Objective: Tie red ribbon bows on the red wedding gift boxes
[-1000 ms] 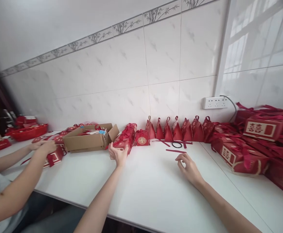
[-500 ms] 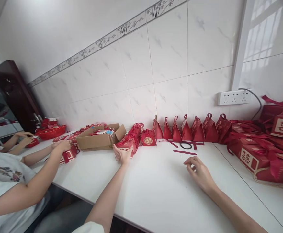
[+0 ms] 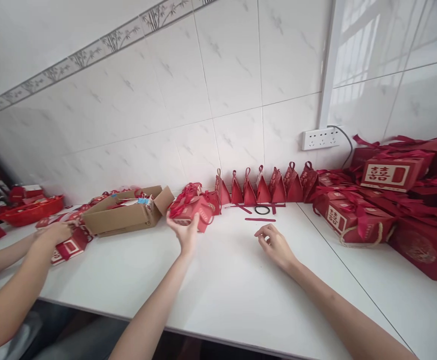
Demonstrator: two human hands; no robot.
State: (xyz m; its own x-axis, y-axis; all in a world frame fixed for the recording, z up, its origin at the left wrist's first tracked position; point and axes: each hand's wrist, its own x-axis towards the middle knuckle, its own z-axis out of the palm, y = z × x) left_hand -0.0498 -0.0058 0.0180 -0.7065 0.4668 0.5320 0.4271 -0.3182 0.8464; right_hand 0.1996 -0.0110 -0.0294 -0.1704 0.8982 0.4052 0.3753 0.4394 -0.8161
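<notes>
My left hand (image 3: 184,231) grips a red gift box (image 3: 199,206) with a ribbon from its left front side, thumb to the right and fingers to the left. The box sits tilted among other red boxes, and its lower edge appears just off the table. Over the white table, my right hand (image 3: 273,244) is held with loosely bent fingers and nothing between them. Flat dark red ribbon strips (image 3: 260,219) and a black ring-shaped band (image 3: 262,210) lie beyond it.
Several red triangular boxes (image 3: 261,187) with loops line the wall. Ribboned red boxes (image 3: 361,212) are piled at right under a power strip (image 3: 321,139). At left are an open cardboard carton (image 3: 119,220), a red basket (image 3: 34,211) and a co-worker's hands (image 3: 55,235) on another box.
My left hand has shifted the gift box, which now looks more turned and raised. My right hand stays bent over the table. The view has swung to the right.
</notes>
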